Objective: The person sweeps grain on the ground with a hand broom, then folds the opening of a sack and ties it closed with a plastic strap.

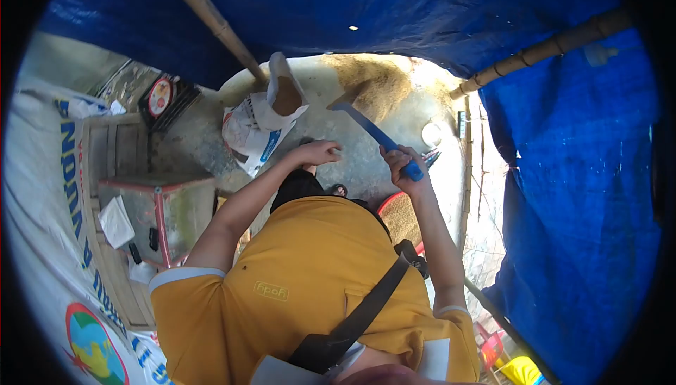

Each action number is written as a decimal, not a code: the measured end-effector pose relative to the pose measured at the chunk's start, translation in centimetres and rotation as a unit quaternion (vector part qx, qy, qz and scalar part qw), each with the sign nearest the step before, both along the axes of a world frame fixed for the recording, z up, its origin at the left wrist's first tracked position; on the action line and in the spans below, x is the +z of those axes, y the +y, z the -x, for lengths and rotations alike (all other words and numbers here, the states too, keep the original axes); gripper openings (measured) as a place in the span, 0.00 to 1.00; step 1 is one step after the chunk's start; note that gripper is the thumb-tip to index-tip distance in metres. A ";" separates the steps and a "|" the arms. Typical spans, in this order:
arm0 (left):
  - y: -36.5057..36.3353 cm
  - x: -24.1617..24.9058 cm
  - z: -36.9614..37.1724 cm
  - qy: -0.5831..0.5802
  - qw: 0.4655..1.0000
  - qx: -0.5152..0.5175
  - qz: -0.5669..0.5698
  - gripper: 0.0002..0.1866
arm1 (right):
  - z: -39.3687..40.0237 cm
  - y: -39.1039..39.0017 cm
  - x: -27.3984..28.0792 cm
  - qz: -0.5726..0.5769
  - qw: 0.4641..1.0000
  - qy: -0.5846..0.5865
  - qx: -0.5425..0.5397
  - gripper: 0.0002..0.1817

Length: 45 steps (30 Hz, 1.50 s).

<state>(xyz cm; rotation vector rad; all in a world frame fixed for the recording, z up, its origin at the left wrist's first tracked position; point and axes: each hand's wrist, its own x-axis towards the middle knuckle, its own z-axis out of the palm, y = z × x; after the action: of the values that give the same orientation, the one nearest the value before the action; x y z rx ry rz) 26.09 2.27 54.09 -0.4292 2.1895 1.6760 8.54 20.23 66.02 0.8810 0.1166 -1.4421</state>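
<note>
You have two hands in view: your left hand (318,152) and your right hand (403,164). You hold one blue-handled tool (373,131). One open sack (264,121) stands ahead of you, and one heap of grain (377,82) lies beyond it. Two bamboo poles, one (211,19) at upper left and another (549,50) at upper right, run under one blue tarpaulin (577,195). One weighing scale (160,96), one metal box (158,209) and one red-rimmed tray (401,219) complete the count.
</note>
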 end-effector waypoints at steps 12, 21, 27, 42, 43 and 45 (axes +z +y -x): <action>11.4 2.1 -1.8 -0.118 0.759 0.265 -0.582 0.22 | -7.6 1.2 1.6 -0.082 0.987 -0.035 0.132 0.08; 12.3 0.3 -5.2 -0.069 0.601 0.406 -0.685 0.12 | -10.9 -0.2 1.7 -0.061 0.991 -0.067 0.099 0.06; 9.7 0.9 -11.5 -0.054 0.621 0.434 -0.650 0.15 | -14.7 -4.0 1.3 -0.091 0.976 -0.150 0.128 0.09; -0.7 8.3 -31.4 0.106 0.433 0.552 -0.705 0.17 | -33.6 -17.4 9.2 -0.013 0.920 -0.173 0.353 0.16; -1.2 8.3 -32.6 0.131 0.513 0.542 -0.653 0.16 | -34.4 -18.1 9.0 -0.013 0.920 -0.169 0.354 0.16; -1.8 7.9 -35.4 0.147 0.551 0.540 -0.619 0.18 | -35.7 -19.4 8.5 0.051 0.891 -0.051 0.448 0.25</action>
<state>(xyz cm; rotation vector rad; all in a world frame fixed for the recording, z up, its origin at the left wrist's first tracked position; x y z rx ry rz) 61.46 0.45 61.99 -1.1442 0.0146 3.4482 44.25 0.83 74.49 0.6699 0.3194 -0.5263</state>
